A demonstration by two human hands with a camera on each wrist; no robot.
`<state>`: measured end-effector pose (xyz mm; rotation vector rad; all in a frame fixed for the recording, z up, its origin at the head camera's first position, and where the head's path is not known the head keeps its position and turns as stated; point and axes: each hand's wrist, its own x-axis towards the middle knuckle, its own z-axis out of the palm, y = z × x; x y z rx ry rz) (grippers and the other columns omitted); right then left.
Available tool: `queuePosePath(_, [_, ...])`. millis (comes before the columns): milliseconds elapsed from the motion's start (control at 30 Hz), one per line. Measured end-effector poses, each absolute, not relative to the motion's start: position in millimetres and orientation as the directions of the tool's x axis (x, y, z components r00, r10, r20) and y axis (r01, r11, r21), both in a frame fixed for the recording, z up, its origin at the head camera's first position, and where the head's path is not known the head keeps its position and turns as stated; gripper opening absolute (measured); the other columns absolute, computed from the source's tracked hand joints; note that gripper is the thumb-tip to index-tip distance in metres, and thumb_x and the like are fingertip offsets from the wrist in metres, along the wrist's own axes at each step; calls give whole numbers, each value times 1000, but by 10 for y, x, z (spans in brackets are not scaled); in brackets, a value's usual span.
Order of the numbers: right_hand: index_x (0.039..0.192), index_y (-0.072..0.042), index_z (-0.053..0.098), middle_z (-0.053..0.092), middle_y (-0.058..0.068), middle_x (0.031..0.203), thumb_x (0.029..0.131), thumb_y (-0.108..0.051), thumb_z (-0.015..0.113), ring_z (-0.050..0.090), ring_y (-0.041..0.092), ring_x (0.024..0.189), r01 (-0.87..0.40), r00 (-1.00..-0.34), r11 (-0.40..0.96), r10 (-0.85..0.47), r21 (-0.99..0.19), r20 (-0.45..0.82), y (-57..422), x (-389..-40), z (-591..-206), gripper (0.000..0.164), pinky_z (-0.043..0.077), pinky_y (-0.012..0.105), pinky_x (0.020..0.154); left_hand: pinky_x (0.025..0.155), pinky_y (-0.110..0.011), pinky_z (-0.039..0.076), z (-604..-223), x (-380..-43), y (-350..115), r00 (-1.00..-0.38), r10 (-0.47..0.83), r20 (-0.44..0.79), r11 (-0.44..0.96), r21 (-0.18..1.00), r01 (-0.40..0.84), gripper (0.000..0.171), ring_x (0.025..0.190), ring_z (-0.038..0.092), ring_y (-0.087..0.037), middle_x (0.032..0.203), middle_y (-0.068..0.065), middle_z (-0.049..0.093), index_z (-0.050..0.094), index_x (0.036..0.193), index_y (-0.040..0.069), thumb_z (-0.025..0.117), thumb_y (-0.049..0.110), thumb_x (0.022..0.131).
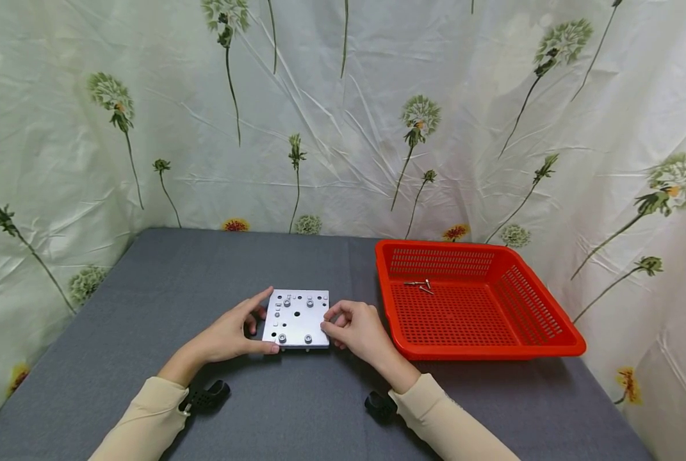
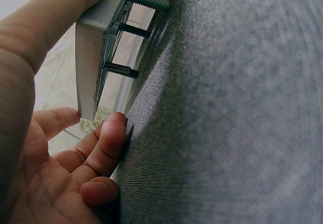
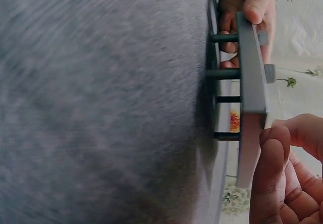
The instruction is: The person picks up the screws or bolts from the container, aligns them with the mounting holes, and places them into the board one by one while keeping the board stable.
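A silver metal plate [image 1: 293, 323] with several holes stands raised over the table on bolts pushed through it. Bolt heads [image 1: 308, 339] sit on its upper face, and threaded shanks [image 2: 149, 1] stick out below. At its left side, my left hand [image 1: 230, 333] grips the plate between the thumb at the near corner and a finger at the far corner. My right hand [image 1: 360, 330] is at the right edge, thumb and fingertips [image 3: 275, 133] brought together against the plate's upper side. Whatever lies between those fingertips is hidden.
A red plastic basket [image 1: 481, 351] stands to the right of the plate, with a few loose screws [image 1: 426, 290] in its far left part. Grey cloth [image 1: 233, 262] covers the table. A flowered white curtain [image 1: 331, 128] hangs behind it.
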<state>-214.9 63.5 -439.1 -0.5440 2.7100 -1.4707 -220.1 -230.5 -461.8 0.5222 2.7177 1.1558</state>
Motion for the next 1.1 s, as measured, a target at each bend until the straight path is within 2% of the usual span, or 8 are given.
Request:
queuePosePath(433, [111, -2, 77, 74, 4, 69, 95, -13, 81, 64, 8, 52, -300, -910, 433, -397, -850, 119, 521, -2075, -4016, 20, 55, 26, 54, 79, -28, 41, -4643, -2197, -2332, -919, 393, 34, 620, 728, 292, 117, 89, 52, -15, 123, -11, 57, 29, 170, 9, 96, 43, 80])
queuePosePath(700, [112, -5, 76, 75, 14, 76, 97, -16, 80, 67, 11, 57, -283, -900, 381, -424, -880, 106, 542, -2077, -3661, 20, 60, 30, 61, 78, -28, 41, -4622, -2203, -2327, -919, 393, 39, 614, 732, 293, 117, 89, 52, -15, 122, -11, 56, 29, 170, 8, 96, 42, 80])
queuePosePath(833, [114, -7, 76, 75, 13, 77, 97, -15, 80, 67, 13, 60, -307, -896, 381, -423, -872, 131, 588, -2112, -3470, 19, 61, 33, 63, 79, -28, 41, -4624, -2207, -2332, -920, 390, 37, 620, 728, 292, 117, 89, 52, -16, 123, -11, 57, 29, 170, 9, 96, 43, 80])
queuePosePath(933, [114, -7, 76, 75, 14, 77, 97, -13, 80, 67, 15, 61, -317, -898, 384, -415, -867, 145, 642, -2162, -3340, 19, 61, 34, 64, 79, -29, 41, -4621, -2202, -2327, -921, 388, 30, 623, 728, 286, 118, 89, 52, -16, 123, -11, 57, 28, 170, 9, 96, 43, 80])
queuePosePath(1100, [115, -6, 75, 75, 14, 78, 97, -14, 81, 71, 28, 67, -312, -909, 397, -390, -863, 149, 781, -2282, -3139, 21, 62, 36, 66, 79, -29, 41, -4604, -2189, -2312, -923, 384, 24, 629, 725, 280, 118, 89, 52, -16, 125, -12, 57, 28, 171, 9, 96, 43, 80])
